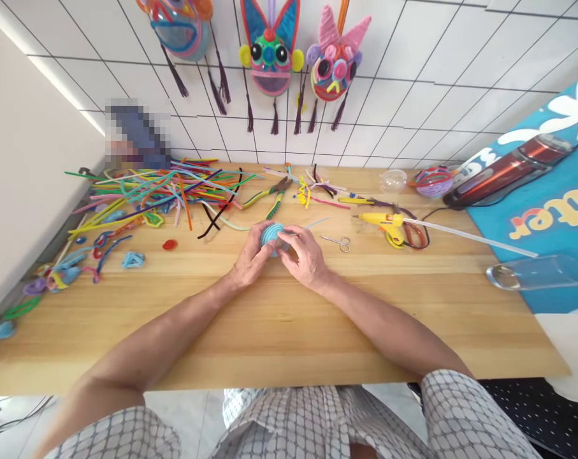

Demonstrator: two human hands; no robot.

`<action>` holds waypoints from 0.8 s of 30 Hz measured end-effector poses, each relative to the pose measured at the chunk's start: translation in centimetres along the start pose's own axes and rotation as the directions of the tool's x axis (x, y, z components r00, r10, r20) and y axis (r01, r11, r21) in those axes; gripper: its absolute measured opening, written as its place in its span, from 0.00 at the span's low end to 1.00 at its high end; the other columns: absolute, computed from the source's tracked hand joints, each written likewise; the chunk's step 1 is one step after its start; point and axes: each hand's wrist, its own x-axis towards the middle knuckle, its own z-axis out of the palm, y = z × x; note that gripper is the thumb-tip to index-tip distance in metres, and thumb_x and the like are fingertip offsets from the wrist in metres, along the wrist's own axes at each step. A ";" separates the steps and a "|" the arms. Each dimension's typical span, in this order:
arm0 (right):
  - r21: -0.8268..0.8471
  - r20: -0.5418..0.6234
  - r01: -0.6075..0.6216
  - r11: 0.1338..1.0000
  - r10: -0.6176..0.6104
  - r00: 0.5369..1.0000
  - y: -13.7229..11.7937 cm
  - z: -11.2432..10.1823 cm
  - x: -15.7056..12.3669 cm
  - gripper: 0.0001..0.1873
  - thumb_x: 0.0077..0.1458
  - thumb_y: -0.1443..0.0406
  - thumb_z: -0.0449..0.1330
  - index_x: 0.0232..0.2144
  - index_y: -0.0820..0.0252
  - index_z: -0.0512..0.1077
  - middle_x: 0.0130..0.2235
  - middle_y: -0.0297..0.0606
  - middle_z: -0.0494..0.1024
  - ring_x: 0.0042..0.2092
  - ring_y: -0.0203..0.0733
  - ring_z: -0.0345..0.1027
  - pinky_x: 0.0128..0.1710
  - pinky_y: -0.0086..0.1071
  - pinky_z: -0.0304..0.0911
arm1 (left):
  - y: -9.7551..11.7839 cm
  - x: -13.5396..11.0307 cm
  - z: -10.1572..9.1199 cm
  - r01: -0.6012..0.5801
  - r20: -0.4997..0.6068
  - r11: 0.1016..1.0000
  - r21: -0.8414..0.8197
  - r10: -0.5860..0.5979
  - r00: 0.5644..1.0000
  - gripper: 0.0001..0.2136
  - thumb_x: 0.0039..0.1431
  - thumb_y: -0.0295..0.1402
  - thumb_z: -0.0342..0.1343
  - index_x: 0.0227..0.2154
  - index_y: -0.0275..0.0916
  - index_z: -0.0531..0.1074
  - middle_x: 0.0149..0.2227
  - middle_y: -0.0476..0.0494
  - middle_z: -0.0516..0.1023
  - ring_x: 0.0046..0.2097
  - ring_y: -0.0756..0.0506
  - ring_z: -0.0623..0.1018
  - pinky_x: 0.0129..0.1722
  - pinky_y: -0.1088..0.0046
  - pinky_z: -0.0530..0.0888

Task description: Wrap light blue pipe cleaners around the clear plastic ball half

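Note:
Between my two hands, just above the middle of the wooden table, is a small light-blue ball [272, 233] with ridged coils around it, like wound pipe cleaner. My left hand [250, 256] closes around its left side, thumb along the front. On the right side, the fingertips and thumb of my right hand [304, 256] press on the ball, hiding part of it. A thin light-blue strand [318, 222] sticks out behind my right hand. Small scissors [337, 243] lie to the right, and green-and-yellow pliers [272, 196] lie behind the ball.
A heap of coloured pipe cleaners [164, 191] spreads across the back left. To the right are a yellow glue gun [380, 220], a clear ball [394, 180], a wrapped ball [433, 182], a tumbler [508, 169] and a drinking glass [540, 273]. Decorated masks [271, 60] hang on the tiled wall.

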 end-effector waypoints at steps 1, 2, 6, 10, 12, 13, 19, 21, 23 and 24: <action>0.000 -0.003 0.002 1.000 -0.002 1.000 0.0 0.0 0.0 0.20 0.72 0.65 0.63 0.64 0.51 0.72 0.60 0.50 0.80 0.60 0.54 0.78 0.61 0.52 0.78 | 0.0 0.0 0.0 -0.001 0.002 1.000 0.000 0.001 1.000 0.25 0.76 0.49 0.56 0.68 0.43 0.66 0.67 0.34 0.72 0.68 0.34 0.73 0.73 0.49 0.69; 0.001 -0.001 0.001 1.000 -0.001 1.000 0.1 0.0 0.0 0.20 0.72 0.65 0.63 0.64 0.51 0.72 0.60 0.49 0.80 0.60 0.54 0.78 0.61 0.52 0.78 | 0.0 0.0 0.0 -0.003 0.006 1.000 0.000 0.003 1.000 0.25 0.76 0.49 0.55 0.68 0.43 0.66 0.67 0.34 0.72 0.68 0.34 0.73 0.73 0.49 0.69; -0.007 0.004 0.009 1.000 -0.009 1.000 0.2 0.0 0.1 0.22 0.72 0.65 0.63 0.65 0.50 0.71 0.60 0.49 0.80 0.60 0.54 0.78 0.61 0.52 0.78 | -0.1 0.2 0.2 -0.023 -0.001 1.000 0.002 0.023 1.000 0.24 0.76 0.49 0.55 0.67 0.42 0.66 0.65 0.34 0.73 0.67 0.34 0.74 0.73 0.50 0.70; -0.039 0.002 0.021 0.999 -0.021 1.000 0.3 -0.1 0.0 0.24 0.72 0.65 0.63 0.66 0.49 0.70 0.60 0.49 0.80 0.61 0.55 0.78 0.61 0.53 0.78 | -0.2 0.4 0.6 -0.040 -0.018 0.999 0.000 0.040 0.999 0.24 0.76 0.47 0.55 0.66 0.41 0.66 0.66 0.33 0.73 0.68 0.35 0.74 0.73 0.50 0.70; -0.055 0.025 0.014 0.998 -0.012 1.000 0.3 -0.2 0.0 0.25 0.71 0.65 0.63 0.67 0.48 0.70 0.61 0.48 0.80 0.61 0.55 0.77 0.62 0.55 0.78 | -0.2 0.5 0.8 -0.042 -0.017 0.999 0.000 0.042 0.999 0.23 0.76 0.46 0.55 0.66 0.41 0.65 0.66 0.32 0.73 0.68 0.35 0.74 0.73 0.50 0.70; -0.065 0.037 0.013 0.998 -0.011 0.999 0.4 -0.3 -0.1 0.25 0.71 0.65 0.63 0.68 0.48 0.70 0.61 0.48 0.80 0.62 0.56 0.77 0.62 0.55 0.78 | -0.3 0.6 0.9 -0.046 -0.017 0.999 0.000 0.046 0.999 0.23 0.76 0.45 0.54 0.66 0.40 0.65 0.66 0.32 0.73 0.68 0.35 0.74 0.73 0.51 0.70; -0.134 0.097 0.013 0.991 0.000 0.995 0.3 -0.9 0.0 0.27 0.71 0.65 0.62 0.69 0.47 0.69 0.63 0.49 0.78 0.63 0.57 0.75 0.62 0.58 0.77 | -0.9 1.1 1.6 -0.101 -0.060 0.995 0.021 0.102 0.993 0.21 0.75 0.43 0.53 0.65 0.39 0.66 0.63 0.31 0.75 0.66 0.36 0.76 0.71 0.51 0.72; -0.168 0.106 0.014 0.986 0.004 0.994 0.3 -1.1 0.2 0.26 0.71 0.64 0.62 0.68 0.47 0.70 0.63 0.49 0.77 0.63 0.57 0.75 0.60 0.58 0.77 | -1.1 1.3 1.8 -0.101 -0.074 0.995 0.017 0.102 0.992 0.21 0.75 0.43 0.54 0.64 0.40 0.66 0.63 0.32 0.76 0.66 0.36 0.76 0.71 0.51 0.72; -0.198 0.102 0.019 0.980 0.002 0.995 0.3 -1.3 0.5 0.24 0.70 0.64 0.63 0.66 0.48 0.72 0.64 0.50 0.77 0.62 0.58 0.75 0.59 0.57 0.78 | -1.1 1.4 1.8 -0.088 -0.070 0.996 -0.001 0.088 0.994 0.21 0.75 0.44 0.54 0.64 0.41 0.67 0.63 0.32 0.76 0.67 0.36 0.75 0.72 0.51 0.71; -0.208 0.097 0.017 0.978 0.003 0.995 0.3 -1.3 0.5 0.23 0.70 0.64 0.64 0.65 0.48 0.73 0.64 0.50 0.77 0.62 0.58 0.75 0.59 0.57 0.78 | -1.0 1.5 1.7 -0.082 -0.061 0.997 -0.013 0.081 0.995 0.21 0.76 0.45 0.53 0.64 0.41 0.67 0.64 0.32 0.75 0.67 0.36 0.75 0.72 0.52 0.71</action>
